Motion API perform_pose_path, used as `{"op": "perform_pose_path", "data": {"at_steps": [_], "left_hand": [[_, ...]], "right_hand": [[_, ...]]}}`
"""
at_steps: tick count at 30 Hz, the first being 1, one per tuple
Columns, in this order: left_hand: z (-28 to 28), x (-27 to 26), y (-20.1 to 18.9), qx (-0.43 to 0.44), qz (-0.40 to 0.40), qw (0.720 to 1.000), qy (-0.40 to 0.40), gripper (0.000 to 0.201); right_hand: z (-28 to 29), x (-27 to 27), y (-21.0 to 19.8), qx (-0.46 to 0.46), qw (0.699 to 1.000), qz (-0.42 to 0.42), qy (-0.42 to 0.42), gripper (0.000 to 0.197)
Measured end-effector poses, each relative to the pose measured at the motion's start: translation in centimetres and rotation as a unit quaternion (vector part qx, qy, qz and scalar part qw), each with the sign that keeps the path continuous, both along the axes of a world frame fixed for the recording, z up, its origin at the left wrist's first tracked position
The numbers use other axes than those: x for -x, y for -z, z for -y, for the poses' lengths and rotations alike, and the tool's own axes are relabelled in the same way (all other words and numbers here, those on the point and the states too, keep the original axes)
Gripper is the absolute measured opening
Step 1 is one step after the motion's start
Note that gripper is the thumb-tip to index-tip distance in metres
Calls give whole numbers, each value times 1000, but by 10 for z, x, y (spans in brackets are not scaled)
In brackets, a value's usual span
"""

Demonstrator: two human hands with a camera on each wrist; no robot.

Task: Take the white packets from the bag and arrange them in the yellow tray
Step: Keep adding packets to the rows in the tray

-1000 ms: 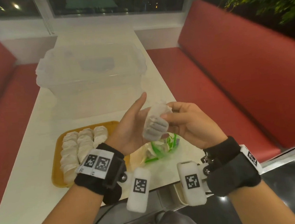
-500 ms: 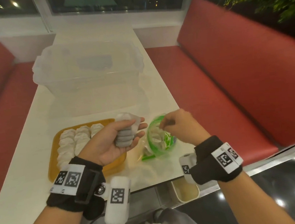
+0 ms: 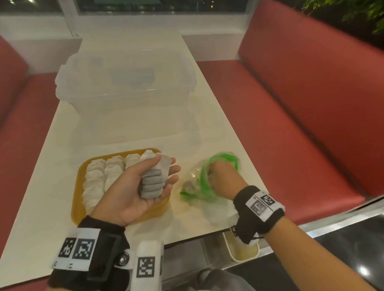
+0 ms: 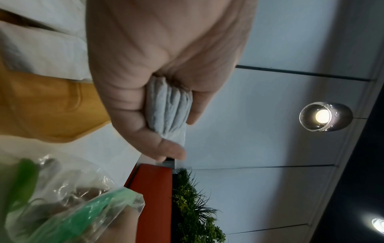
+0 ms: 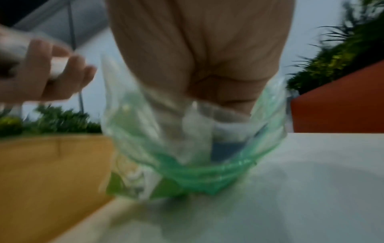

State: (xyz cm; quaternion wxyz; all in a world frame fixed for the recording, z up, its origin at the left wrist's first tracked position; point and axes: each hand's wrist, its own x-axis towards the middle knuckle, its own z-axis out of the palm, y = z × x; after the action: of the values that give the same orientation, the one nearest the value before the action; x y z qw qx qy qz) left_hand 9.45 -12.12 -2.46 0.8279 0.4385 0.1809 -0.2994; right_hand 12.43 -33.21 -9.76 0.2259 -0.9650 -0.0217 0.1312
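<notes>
My left hand (image 3: 143, 186) is palm up above the right part of the yellow tray (image 3: 78, 200), gripping a stack of white packets (image 3: 151, 186) between thumb and fingers; the same stack (image 4: 169, 106) shows in the left wrist view. Rows of white packets (image 3: 99, 178) lie in the tray. My right hand (image 3: 221, 177) is reaching into the clear bag with the green rim (image 3: 224, 160) on the table; its fingers are hidden inside the bag (image 5: 187, 148), and the right wrist view is blurred.
A large clear plastic bin (image 3: 124, 81) stands on the white table (image 3: 208, 125) beyond the tray. Red benches (image 3: 310, 113) flank the table on both sides. A small cup-like container (image 3: 243, 249) sits below the near table edge.
My left hand lowered with the packet stack over the tray. My right hand let go of the stack, moved to the bag and went into its mouth.
</notes>
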Motion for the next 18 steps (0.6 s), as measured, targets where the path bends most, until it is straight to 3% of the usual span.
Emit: {"op": "perform_pose_path", "data": {"at_steps": [3, 7, 11, 16, 18], "left_hand": [[-7, 2, 0, 24, -17, 999, -33, 38], [-13, 2, 4, 47, -31, 997, -56, 39], [-19, 3, 5, 62, -38, 996, -53, 35], [-24, 5, 0, 60, -47, 996, -36, 34], [-24, 6, -1, 51, -50, 997, -28, 35]], "right_hand": [[8, 4, -13, -148, 987, -21, 57, 17], [22, 15, -23, -254, 961, -10, 110, 18], [29, 23, -38, -370, 906, 16, 205, 15], [3, 35, -83, -563, 812, -39, 150, 10], [-19, 39, -98, -579, 808, -27, 106, 13]]}}
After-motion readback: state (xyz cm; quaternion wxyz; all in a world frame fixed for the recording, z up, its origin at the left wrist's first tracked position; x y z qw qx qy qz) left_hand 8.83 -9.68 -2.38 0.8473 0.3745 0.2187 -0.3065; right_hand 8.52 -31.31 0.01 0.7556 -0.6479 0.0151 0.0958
